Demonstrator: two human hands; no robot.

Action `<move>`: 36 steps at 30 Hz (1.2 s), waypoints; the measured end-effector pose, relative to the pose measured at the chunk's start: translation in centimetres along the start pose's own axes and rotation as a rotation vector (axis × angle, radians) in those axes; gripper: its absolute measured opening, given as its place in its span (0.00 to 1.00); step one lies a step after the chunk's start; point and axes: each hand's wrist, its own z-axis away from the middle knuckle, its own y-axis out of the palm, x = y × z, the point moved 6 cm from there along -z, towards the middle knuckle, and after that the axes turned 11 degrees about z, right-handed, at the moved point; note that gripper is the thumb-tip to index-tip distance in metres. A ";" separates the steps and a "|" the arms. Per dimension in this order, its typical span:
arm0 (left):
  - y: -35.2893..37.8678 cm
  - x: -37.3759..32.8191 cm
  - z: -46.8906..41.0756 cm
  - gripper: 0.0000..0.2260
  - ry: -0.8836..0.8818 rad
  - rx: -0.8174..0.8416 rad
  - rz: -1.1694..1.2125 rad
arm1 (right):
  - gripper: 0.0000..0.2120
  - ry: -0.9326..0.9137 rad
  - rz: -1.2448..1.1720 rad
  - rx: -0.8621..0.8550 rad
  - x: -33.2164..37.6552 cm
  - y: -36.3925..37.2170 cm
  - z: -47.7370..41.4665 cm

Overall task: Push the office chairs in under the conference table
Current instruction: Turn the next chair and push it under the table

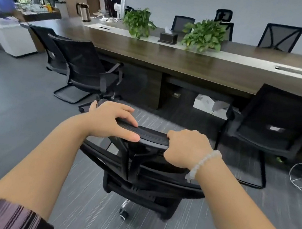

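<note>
Fingers (126,118) of the left hand (109,122) are wrapped over the headrest (153,135) of the wheeled office chair (143,174) at centre frame, thumb laid along its near edge. The same bar is gripped just to the right by the right hand (186,149), with a pale bead bracelet (205,161) worn at the wrist. So the chair's parked on the grey carpet (28,115) in the lower middle, well short of the conference table (174,59) stretched across the upper half. It's roughly opposite the gap between the sled-base chair at mid left (86,67) and the sled-base chair at the right edge (274,121).
</note>
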 end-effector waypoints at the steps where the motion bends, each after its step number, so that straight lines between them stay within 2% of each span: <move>1: -0.4 0.3 -0.4 0.26 0.010 -0.006 0.006 | 0.07 0.018 -0.015 0.001 0.2 -0.1 -0.3; 3: -1.2 0.7 -1.5 0.27 0.031 -0.003 0.023 | 0.06 0.066 -0.052 0.008 0.4 -0.3 -0.9; 9: -3.1 2.2 -4.2 0.26 0.121 0.009 0.043 | 0.13 0.191 -0.086 -0.013 1.2 -0.4 -3.8; 14: -3.6 2.5 -6.5 0.25 0.181 0.012 0.015 | 0.10 0.279 -0.042 -0.074 0.5 -0.3 -6.3; 19: -3.5 1.7 -9.8 0.18 0.207 -0.004 0.010 | 0.09 0.358 -0.030 -0.104 -2.1 -0.6 -8.5; 24: -3.4 0.2 -15.0 0.27 0.239 -0.012 -0.016 | 0.11 0.393 -0.064 -0.126 -5.9 -0.7 -11.5; 27: -3.3 -0.7 -18.3 0.27 0.213 0.012 -0.020 | 0.12 0.399 -0.092 -0.140 -8.4 -0.5 -13.6; 32: -3.0 -1.8 -24.2 0.31 0.073 0.046 -0.080 | 0.14 0.352 -0.117 -0.191 -12.7 -0.7 -17.9; 36: -3.0 -2.8 -28.4 0.33 0.027 0.052 -0.168 | 0.13 0.303 -0.104 -0.229 -15.6 -0.9 -20.8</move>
